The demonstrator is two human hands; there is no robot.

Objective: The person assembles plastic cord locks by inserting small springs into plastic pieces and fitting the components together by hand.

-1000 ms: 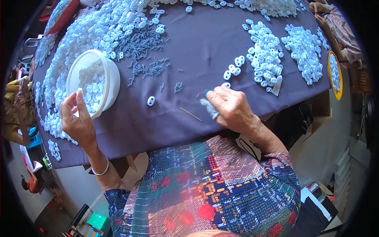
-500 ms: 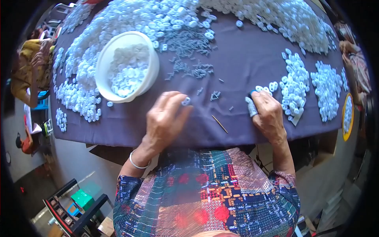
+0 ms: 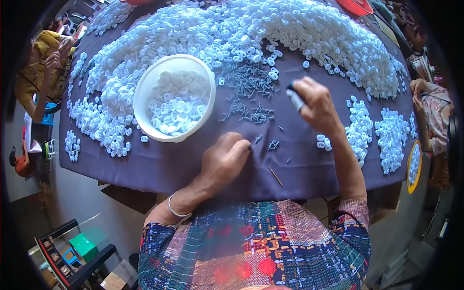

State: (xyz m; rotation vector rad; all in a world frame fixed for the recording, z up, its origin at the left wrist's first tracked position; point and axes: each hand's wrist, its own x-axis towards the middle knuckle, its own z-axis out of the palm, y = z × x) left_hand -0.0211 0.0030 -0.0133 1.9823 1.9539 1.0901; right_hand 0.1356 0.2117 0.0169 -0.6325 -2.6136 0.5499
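Centre of frame: our left hand [image 3: 224, 162] rests knuckles-up on the dark purple tablecloth [image 3: 159, 169], fingers curled with the tips pinched at the cloth beside a few small grey metal pins [image 3: 273, 143]; we cannot tell whether a pin is in the grasp. The main scatter of small grey metal pins [image 3: 246, 92] lies just above, between both hands, probably kept there so either hand reaches it without crossing.

Right of centre, our right hand [image 3: 314, 101] is raised and closed around a short grey-and-black cylindrical tool [image 3: 294, 98], tip pointing toward the pins.

Left of centre, a round white plastic bowl [image 3: 145, 89] holds white oval two-hole plastic pieces [image 3: 176, 108], near the left hand. A broad heap of the same white pieces [image 3: 251, 29] arcs across the top; smaller sorted clusters [image 3: 391, 137] sit at right. A thin wooden stick [image 3: 275, 176] lies near the lower table edge.

Open cloth remains along the lower edge, left of our left hand. Another person's hand [image 3: 418, 87] shows at the right rim.
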